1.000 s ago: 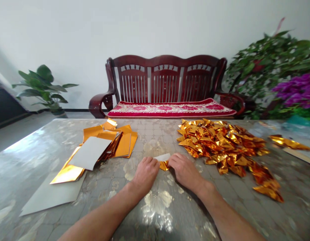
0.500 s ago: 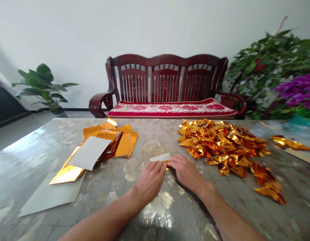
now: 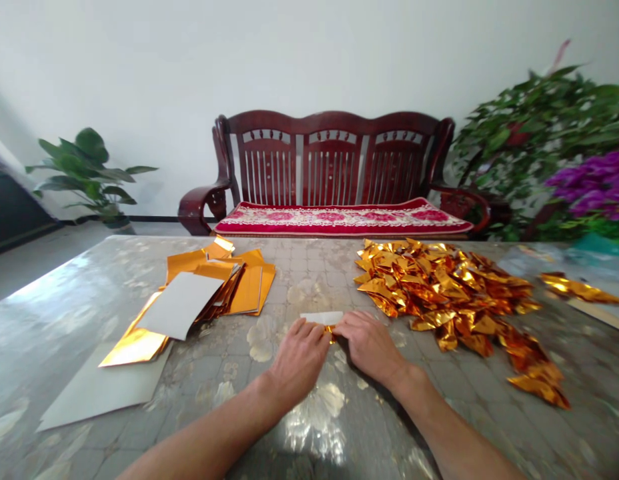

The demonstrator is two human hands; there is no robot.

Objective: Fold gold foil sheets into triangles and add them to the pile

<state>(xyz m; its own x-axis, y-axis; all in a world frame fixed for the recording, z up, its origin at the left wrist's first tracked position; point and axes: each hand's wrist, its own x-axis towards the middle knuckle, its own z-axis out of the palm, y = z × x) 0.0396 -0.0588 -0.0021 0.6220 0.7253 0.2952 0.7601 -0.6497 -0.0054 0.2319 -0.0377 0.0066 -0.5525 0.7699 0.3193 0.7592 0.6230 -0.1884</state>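
Observation:
Both hands meet at the middle of the table, closed on one sheet of gold foil paper (image 3: 321, 317). Its pale back faces up beyond the fingers, and a narrow gold fold shows between the hands. My left hand (image 3: 300, 355) grips the near left part, fingers bent over it. On the right part, my right hand (image 3: 370, 345) pinches with its fingers pressed together. The fingertips hide much of the fold. To the left lies a loose stack of gold foil sheets (image 3: 245, 288), a few turned pale side up. A heap of folded gold foil pieces (image 3: 442, 277) spreads at the right.
A large pale sheet (image 3: 109, 387) lies flat under the stack's near end. Clear plastic wrapping (image 3: 532, 259) and another folded gold piece (image 3: 582, 288) are at the far right. Behind the patterned tabletop (image 3: 214, 427) stand a wooden bench (image 3: 329, 127) and leafy plants (image 3: 89, 170).
My hands have shifted very slightly toward me along with the sheet, and a little more of its pale back shows. The stack and the heap are unchanged.

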